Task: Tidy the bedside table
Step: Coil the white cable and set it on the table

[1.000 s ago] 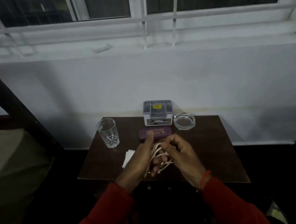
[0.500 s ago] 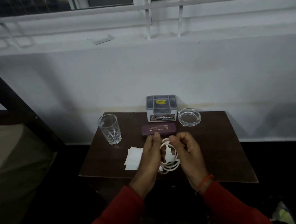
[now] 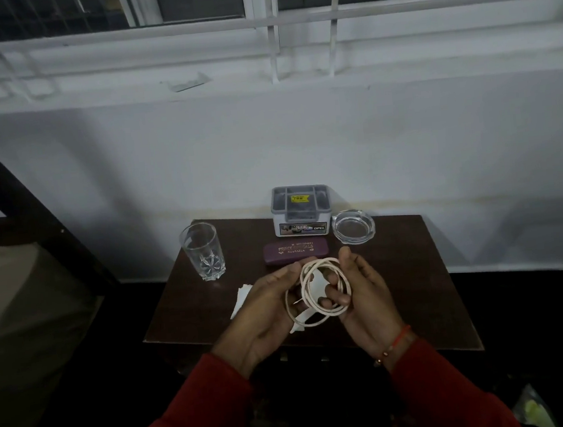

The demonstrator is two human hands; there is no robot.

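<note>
1. Standing against a white wall below a window: dark table.
2. Both hands, left hand and right hand, grip a coiled white cable above the table's near edge.
3. Paper partly hidden under the left hand.

Much of the white paper on the table is covered by the left hand, and the ends of the cable are lost among the fingers of both hands, so its plugs cannot be made out. The near edge of the purple case is masked by the fingertips, and part of its gold lettering is too dim to be read. The contents of the grey box are hidden in shadow, its label print is too small to be read, and the bed is cut off by the left edge.
</note>
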